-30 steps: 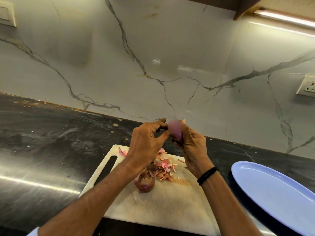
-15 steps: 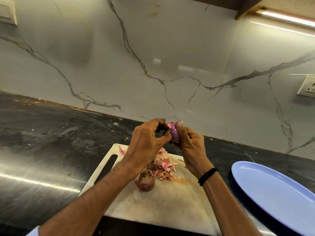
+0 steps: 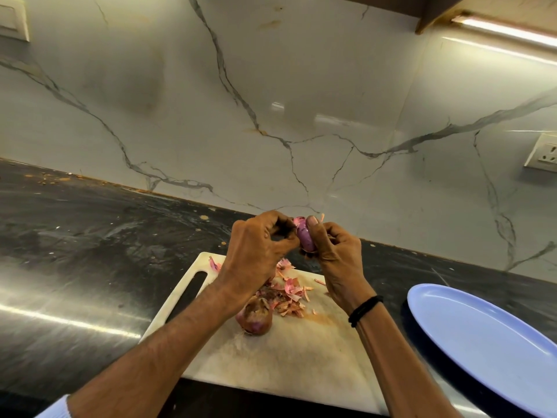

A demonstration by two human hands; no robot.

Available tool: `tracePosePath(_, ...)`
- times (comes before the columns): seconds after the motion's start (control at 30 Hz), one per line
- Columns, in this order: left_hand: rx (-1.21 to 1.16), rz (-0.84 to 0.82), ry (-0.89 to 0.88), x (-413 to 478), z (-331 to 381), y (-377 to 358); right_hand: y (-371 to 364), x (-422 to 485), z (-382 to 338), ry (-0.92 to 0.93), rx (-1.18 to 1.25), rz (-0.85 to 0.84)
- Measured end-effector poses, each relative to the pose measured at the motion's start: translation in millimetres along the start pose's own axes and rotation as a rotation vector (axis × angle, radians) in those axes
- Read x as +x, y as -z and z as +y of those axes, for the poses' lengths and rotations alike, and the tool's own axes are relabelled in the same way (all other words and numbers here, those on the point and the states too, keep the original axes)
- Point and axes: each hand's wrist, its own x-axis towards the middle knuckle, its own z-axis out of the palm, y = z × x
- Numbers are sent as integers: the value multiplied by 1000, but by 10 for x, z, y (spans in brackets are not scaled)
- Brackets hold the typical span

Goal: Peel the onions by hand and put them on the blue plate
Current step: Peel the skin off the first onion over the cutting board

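Onion (image 3: 303,236), partly peeled, is held above the cutting board (image 3: 286,357) between both hands. The right hand (image 3: 334,251) grips it with curled fingers and thumb, and the left hand (image 3: 256,245) pinches at its top. A second onion (image 3: 254,316) lies on the board beside loose skins (image 3: 289,294). The blue plate (image 3: 488,342) sits apart, to the right.

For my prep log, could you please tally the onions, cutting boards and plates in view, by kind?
Onions: 2 (held onion, unpeeled onion)
Cutting board: 1
Blue plate: 1
Total: 4
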Motion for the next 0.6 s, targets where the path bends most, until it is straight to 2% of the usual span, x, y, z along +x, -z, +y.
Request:
tracePosePath(0.3, 102, 2, -68, 20, -16, 16, -16, -8, -4, 3, 20, -34)
tracePosePath(0.5, -68, 30, 72, 53, -4, 59, -25, 1, -7, -15, 40, -26)
tracePosePath(0.6, -63, 57, 165, 75, -52, 29, -42, 14, -13, -25, 75, -14)
